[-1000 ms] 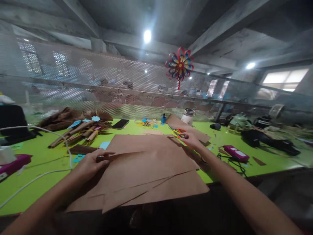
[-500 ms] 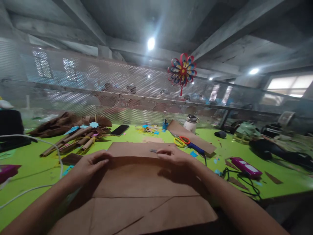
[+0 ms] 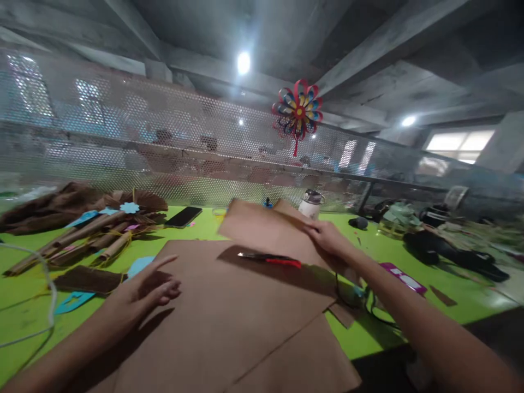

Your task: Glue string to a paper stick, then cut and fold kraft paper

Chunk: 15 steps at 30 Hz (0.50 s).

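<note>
A large sheet of brown kraft paper (image 3: pixel 196 316) lies in front of me, with a diagonal line or edge near its lower right. On it rests a craft knife (image 3: pixel 268 259) with a red handle, its tip towards the left. My right hand (image 3: pixel 325 237) pinches the right end of a smaller piece of brown paper (image 3: pixel 266 226), which is raised above the sheet and casts a shadow on it. Over the sheet's left edge hovers my left hand (image 3: pixel 147 289), fingers apart, holding nothing.
Rolled brown paper pieces (image 3: pixel 85 234) and a phone (image 3: pixel 184 216) are at the back left. A white bottle (image 3: pixel 311 204) stands behind the raised paper. To the right are a purple device (image 3: pixel 403 277) with black cables and a black object (image 3: pixel 454 256).
My right hand has let go of the knife, now lying on the sheet, and has lifted a paper piece up and to the right. My left hand has released the paper and opened.
</note>
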{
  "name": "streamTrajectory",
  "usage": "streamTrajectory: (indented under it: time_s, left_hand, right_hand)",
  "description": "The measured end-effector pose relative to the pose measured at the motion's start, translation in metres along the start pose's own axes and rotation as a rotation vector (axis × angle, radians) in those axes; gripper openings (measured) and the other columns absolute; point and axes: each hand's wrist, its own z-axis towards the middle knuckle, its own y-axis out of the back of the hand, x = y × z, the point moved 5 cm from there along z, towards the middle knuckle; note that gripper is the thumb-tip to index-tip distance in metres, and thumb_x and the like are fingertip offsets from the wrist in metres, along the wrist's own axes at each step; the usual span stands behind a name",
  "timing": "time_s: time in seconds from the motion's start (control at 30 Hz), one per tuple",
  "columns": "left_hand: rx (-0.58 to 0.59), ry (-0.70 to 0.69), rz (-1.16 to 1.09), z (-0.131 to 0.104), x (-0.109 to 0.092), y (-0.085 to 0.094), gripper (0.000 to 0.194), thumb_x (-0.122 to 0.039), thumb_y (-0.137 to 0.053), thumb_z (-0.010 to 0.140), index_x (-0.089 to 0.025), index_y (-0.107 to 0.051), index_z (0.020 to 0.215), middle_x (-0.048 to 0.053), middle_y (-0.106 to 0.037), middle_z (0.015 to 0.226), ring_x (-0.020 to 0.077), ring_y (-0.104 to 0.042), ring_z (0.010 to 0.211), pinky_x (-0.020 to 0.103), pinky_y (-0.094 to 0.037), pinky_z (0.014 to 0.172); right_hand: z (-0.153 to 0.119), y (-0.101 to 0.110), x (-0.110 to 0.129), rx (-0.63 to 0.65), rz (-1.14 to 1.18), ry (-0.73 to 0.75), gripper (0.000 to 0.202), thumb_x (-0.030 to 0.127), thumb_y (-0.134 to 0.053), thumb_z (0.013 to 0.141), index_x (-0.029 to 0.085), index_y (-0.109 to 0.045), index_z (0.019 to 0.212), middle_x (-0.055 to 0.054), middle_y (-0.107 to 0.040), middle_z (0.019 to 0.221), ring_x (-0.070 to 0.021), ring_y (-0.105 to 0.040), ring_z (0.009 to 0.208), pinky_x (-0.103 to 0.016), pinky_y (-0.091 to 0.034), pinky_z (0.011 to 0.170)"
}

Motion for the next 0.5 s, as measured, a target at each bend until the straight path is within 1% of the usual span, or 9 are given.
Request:
streamTrajectory:
  time_s: [0.07,0.1,0.17,0.23,0.3,0.4,0.43,0.5]
  left_hand:
    - [0.097,-0.018,0.053,0.001,0.007,-0.003,0.064,-0.055,-0.057,0.080,-0.026,-0.045,0.136,0.007,-0.071,0.099,0.0271,-0.067,0.096,0.035,-0.055,0.083]
    - [0.123,-0.035,0.089,0.001,0.009,-0.003,0.061,-0.054,-0.056,0.081,-0.027,-0.047,0.135,0.007,-0.071,0.100,0.0272,-0.067,0.097,0.035,-0.055,0.084]
    - [0.130,-0.059,0.162,0.001,0.009,-0.002,0.057,-0.053,-0.054,0.083,-0.027,-0.051,0.133,0.007,-0.071,0.103,0.0266,-0.067,0.097,0.034,-0.054,0.085]
    - [0.121,-0.066,0.232,-0.001,0.004,-0.001,0.051,-0.052,-0.052,0.084,-0.027,-0.056,0.129,0.006,-0.071,0.107,0.0258,-0.066,0.100,0.033,-0.052,0.087]
    - [0.113,-0.078,0.298,-0.003,-0.002,0.001,0.044,-0.050,-0.052,0.085,-0.028,-0.062,0.121,0.005,-0.070,0.111,0.0256,-0.065,0.103,0.032,-0.051,0.088]
    - [0.109,-0.098,0.359,-0.003,-0.008,0.001,0.040,-0.049,-0.051,0.085,-0.028,-0.067,0.115,0.005,-0.070,0.113,0.0258,-0.064,0.104,0.033,-0.051,0.088]
    - [0.108,-0.100,0.375,-0.003,-0.007,0.001,0.040,-0.049,-0.050,0.085,-0.027,-0.067,0.115,0.006,-0.070,0.113,0.0260,-0.065,0.104,0.033,-0.052,0.088]
    - [0.106,-0.104,0.400,-0.003,-0.005,0.001,0.042,-0.050,-0.049,0.085,-0.026,-0.067,0.115,0.006,-0.070,0.113,0.0261,-0.065,0.104,0.033,-0.052,0.088]
  right_hand:
    - [0.020,0.009,-0.041,-0.083,-0.103,-0.145,0.031,0.024,-0.044,0.092,0.014,-0.073,0.099,-0.014,-0.073,0.099,-0.0244,-0.066,0.088,-0.031,-0.046,0.078]
    - [0.029,0.014,-0.060,-0.114,-0.153,-0.209,0.032,0.023,-0.043,0.092,0.013,-0.073,0.098,-0.016,-0.072,0.100,-0.0263,-0.066,0.091,-0.033,-0.046,0.079]
    - [0.043,0.020,-0.092,-0.152,-0.237,-0.314,0.034,0.023,-0.041,0.092,0.012,-0.073,0.096,-0.020,-0.071,0.100,-0.0296,-0.065,0.094,-0.036,-0.045,0.081]
    - [0.053,0.020,-0.118,-0.154,-0.296,-0.386,0.035,0.024,-0.040,0.092,0.011,-0.072,0.096,-0.022,-0.071,0.099,-0.0320,-0.065,0.095,-0.038,-0.045,0.080]
    - [0.058,0.014,-0.137,-0.132,-0.331,-0.440,0.034,0.024,-0.042,0.091,0.011,-0.073,0.095,-0.023,-0.070,0.097,-0.0326,-0.066,0.094,-0.038,-0.046,0.078]
    - [0.060,-0.004,-0.156,-0.083,-0.346,-0.503,0.031,0.026,-0.046,0.091,0.011,-0.073,0.094,-0.023,-0.069,0.097,-0.0322,-0.066,0.094,-0.038,-0.048,0.077]
    - [0.061,-0.011,-0.161,-0.064,-0.342,-0.520,0.030,0.027,-0.047,0.092,0.011,-0.072,0.094,-0.022,-0.069,0.097,-0.0312,-0.066,0.094,-0.038,-0.049,0.077]
    - [0.061,-0.025,-0.169,-0.022,-0.325,-0.542,0.027,0.031,-0.050,0.093,0.012,-0.069,0.099,-0.017,-0.068,0.101,-0.0263,-0.065,0.094,-0.037,-0.050,0.079]
